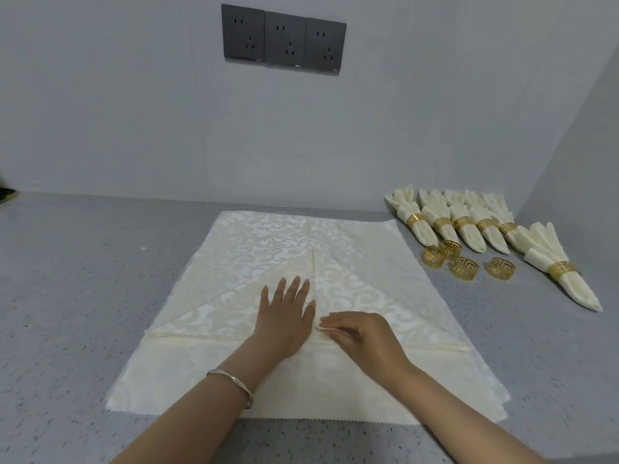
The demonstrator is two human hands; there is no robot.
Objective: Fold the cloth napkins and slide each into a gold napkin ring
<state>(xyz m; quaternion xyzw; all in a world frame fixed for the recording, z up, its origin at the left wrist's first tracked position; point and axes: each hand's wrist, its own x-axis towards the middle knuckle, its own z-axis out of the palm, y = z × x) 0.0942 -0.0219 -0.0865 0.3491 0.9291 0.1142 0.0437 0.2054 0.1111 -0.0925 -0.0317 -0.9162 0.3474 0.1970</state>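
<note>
Head view: the cream damask napkin (335,249) lies on the grey speckled counter (83,279), its corners folded into a triangle. The left hand (284,316) presses flat on it with fingers spread. The right hand (361,336) pinches the middle fold. At the right lie four loose gold rings (465,267), openwork, and six ringed napkins (469,234).

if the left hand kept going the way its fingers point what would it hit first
The left hand lies flat on the cream patterned cloth napkin. Ahead it would cross the folded flap's slanted edge, then only flat napkin until the grey wall, likely nothing raised between.
</note>
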